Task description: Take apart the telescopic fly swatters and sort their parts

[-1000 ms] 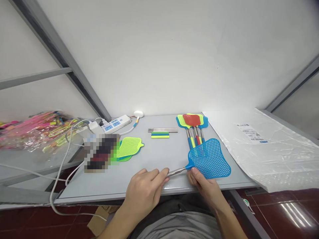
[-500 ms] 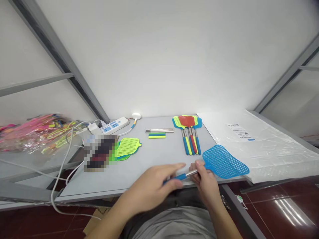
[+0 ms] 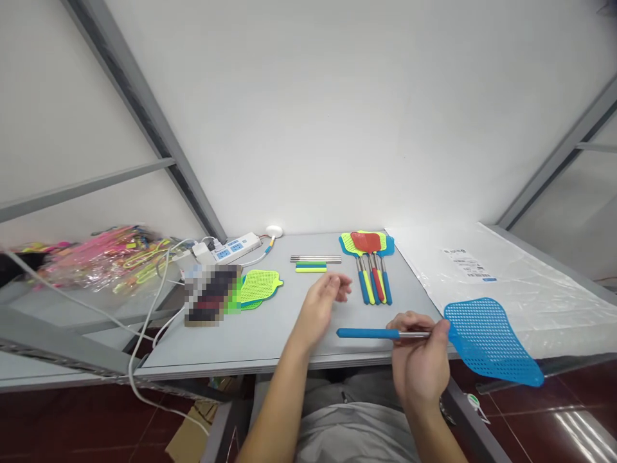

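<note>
While the right hand (image 3: 420, 363) pinches the thin metal rod of a blue fly swatter (image 3: 491, 341) just below its head, the left hand (image 3: 319, 307) is loosely spread with fingers slightly curled, nothing visible in it. The swatter's perforated head sticks out to the right of the right hand; its blue grip points leftward, ending near the left hand but not touching it.

Beyond and between both hands, a cluster of finished fly swatters (image 3: 376, 283) lies on the counter (image 3: 216, 350), handles toward the person. Just past the left hand are metal rods (image 3: 315, 258) and coloured grip sleeves (image 3: 311, 265); left of that hand, loose swatter heads (image 3: 260, 286) overlap. Beyond the right hand lies a white plastic package (image 3: 424, 257) bearing a printed label.
</note>
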Demonstrator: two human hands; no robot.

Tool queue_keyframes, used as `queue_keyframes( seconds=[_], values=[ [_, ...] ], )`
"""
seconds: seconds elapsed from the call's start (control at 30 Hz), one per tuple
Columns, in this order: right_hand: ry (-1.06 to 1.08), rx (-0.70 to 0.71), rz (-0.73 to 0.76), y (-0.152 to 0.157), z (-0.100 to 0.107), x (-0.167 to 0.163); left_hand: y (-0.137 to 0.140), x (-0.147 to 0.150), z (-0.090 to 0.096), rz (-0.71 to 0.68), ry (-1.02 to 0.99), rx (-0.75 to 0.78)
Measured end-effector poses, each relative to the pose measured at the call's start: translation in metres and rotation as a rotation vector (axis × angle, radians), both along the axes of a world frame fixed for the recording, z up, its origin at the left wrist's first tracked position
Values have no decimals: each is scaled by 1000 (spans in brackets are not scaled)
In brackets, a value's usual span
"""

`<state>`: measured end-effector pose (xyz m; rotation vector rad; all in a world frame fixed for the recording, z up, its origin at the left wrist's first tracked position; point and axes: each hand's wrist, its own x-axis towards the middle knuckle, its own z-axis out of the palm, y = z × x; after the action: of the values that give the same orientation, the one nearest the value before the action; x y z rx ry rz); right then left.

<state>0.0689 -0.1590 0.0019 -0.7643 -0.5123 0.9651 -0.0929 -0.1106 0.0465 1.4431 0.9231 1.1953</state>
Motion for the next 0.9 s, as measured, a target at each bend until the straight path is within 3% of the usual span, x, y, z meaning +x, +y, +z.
queue_keyframes(
  seconds=[0.13,0.27,0.4,0.53,0.9],
  values=[
    [-10,66,-20,0,5,5,-33,-8,-27,-35,62,-44],
    [28,-2,34,1,1,-2,-52,-25,-31,-60,126,-2],
    [22,-79,94,2,-7,-12,-51,-37,-30,-113,168,-1],
    [-22,-120,83,2,-9,-16,-45,-40,-41,-116,163,15],
    [-37,-176,303,-4,-6,-19,-44,-47,-54,17,104,118]
  ],
)
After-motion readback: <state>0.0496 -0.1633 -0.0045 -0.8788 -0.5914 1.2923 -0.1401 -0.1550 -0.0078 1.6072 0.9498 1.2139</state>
